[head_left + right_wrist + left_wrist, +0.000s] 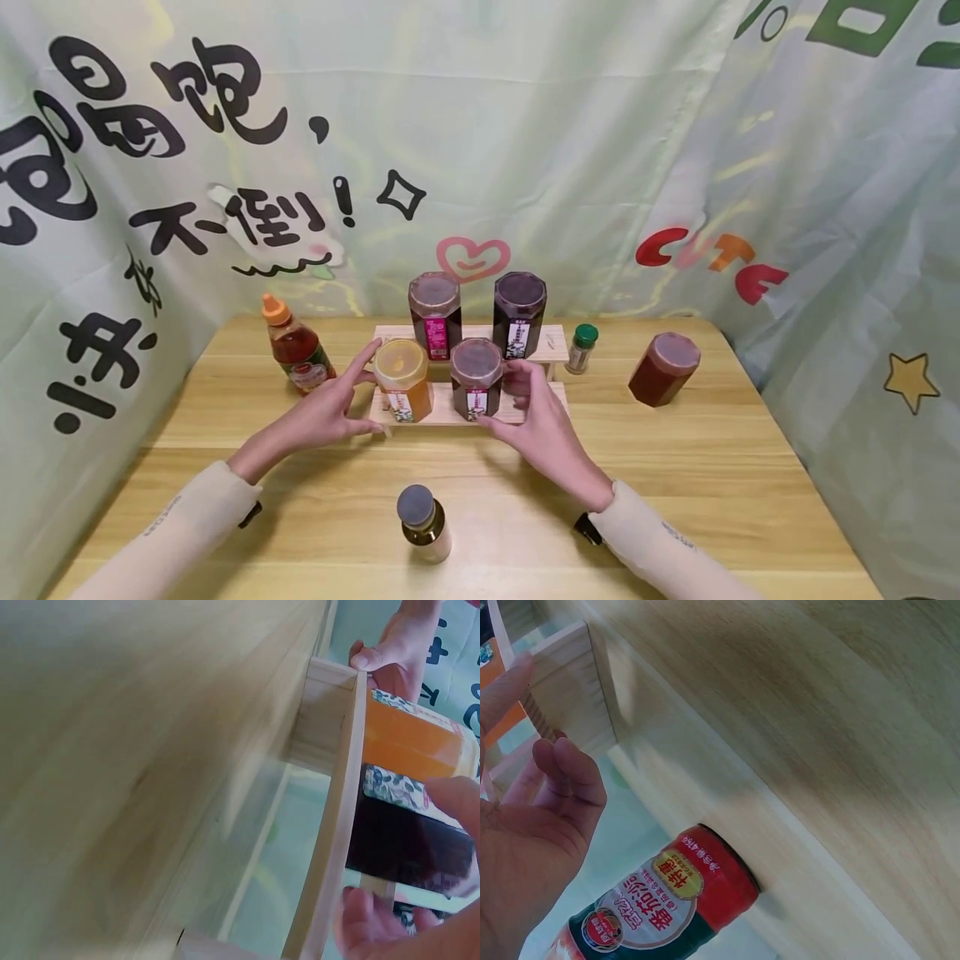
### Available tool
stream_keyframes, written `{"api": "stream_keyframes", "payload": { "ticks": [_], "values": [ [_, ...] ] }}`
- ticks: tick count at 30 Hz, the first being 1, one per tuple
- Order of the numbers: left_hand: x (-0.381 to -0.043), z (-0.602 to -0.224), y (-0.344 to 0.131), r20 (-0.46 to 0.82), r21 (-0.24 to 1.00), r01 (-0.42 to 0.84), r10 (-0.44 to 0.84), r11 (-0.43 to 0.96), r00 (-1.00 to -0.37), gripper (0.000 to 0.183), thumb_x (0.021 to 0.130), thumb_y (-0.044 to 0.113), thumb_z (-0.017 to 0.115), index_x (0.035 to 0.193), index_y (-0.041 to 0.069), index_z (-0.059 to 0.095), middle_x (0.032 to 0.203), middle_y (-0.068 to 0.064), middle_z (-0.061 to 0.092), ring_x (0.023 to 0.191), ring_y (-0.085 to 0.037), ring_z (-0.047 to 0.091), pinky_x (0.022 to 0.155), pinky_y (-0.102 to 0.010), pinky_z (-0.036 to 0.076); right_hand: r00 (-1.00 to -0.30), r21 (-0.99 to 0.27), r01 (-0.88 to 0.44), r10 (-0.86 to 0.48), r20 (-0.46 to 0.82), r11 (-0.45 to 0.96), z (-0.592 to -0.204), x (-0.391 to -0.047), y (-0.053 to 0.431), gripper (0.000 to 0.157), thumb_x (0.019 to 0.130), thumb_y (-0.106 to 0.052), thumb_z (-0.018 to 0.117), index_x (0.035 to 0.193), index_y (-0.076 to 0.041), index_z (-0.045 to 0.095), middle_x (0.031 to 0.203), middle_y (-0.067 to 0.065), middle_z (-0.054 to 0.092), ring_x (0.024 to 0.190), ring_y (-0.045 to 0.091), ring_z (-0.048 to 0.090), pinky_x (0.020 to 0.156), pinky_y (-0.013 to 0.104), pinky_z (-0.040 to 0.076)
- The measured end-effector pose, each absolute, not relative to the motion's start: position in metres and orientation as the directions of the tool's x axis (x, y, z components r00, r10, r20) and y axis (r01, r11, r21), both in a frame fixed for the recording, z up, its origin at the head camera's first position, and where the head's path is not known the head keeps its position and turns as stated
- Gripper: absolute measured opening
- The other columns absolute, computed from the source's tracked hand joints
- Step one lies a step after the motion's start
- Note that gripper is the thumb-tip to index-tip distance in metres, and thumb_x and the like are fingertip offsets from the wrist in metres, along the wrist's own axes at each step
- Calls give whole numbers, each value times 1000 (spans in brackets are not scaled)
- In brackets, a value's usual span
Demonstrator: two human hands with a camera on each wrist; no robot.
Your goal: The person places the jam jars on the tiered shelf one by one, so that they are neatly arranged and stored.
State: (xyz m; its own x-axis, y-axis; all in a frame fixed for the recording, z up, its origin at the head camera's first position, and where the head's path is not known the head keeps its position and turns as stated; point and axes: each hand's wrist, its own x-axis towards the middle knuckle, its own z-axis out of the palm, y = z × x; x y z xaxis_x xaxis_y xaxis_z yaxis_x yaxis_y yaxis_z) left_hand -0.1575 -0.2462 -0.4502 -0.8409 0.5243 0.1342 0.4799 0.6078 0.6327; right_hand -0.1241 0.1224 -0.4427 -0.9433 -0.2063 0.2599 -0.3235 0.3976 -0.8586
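My left hand (330,408) holds the left end of a two-step wooden rack (555,342), thumb by its front corner, other fingers along its side. On the lower step stands an orange jar (405,392) with a clear lid. Beside it is a dark jam jar (477,383), which my right hand (536,425) grips with the thumb at its front and fingers at its right side. Two more dark jars stand on the upper step, a pink-labelled one (435,317) on the left and a white-labelled one (519,321) on the right.
A red sauce bottle (300,354) with an orange cap stands left of the rack. To the right are a small green-capped shaker (581,350) and a red-brown jar (663,371). A grey-capped bottle (426,525) stands near the front. Printed curtains hang behind the table.
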Motion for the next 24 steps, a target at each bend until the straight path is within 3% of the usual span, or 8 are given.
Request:
{"api": "stream_keyframes", "payload": {
  "ticks": [5, 11, 18, 24],
  "values": [
    [-158, -450, -245, 128, 635, 478, 527, 607, -840, 133, 86, 18, 98, 177, 17, 2, 146, -19, 67, 54, -4, 41, 50, -27, 36, -935, -886, -339, -220, 279, 316, -442, -122, 140, 77, 86, -7, 96, 148, -10, 50, 140, 11, 65, 123, 32, 69, 99, 48, 59],
    [-155, -449, -247, 137, 640, 476, 520, 603, -843, 132, 86, 16, 97, 177, 17, 2, 146, -20, 66, 53, -5, 43, 48, -27, 36, -882, -842, -461, -250, 399, 280, -443, -121, 166, 57, 92, 7, 82, 141, -7, 58, 139, 18, 66, 115, 36, 72, 95, 53, 59],
    [-154, -448, -245, 137, 645, 478, 525, 596, -840, 131, 87, 17, 96, 177, 17, 2, 146, -21, 66, 54, -6, 46, 49, -28, 39, -832, -770, -555, -223, 508, 314, -440, -120, 201, 51, 92, 16, 76, 137, -2, 63, 134, 15, 70, 114, 40, 70, 97, 37, 57],
    [-156, -450, -245, 129, 623, 480, 525, 617, -841, 134, 86, 17, 97, 177, 18, 0, 148, -21, 65, 54, -5, 42, 55, -31, 42, -787, -686, -612, -212, 580, 393, -437, -124, 235, 55, 91, 19, 74, 141, -1, 62, 138, 12, 69, 124, 20, 66, 101, 27, 53]
  ]
}}
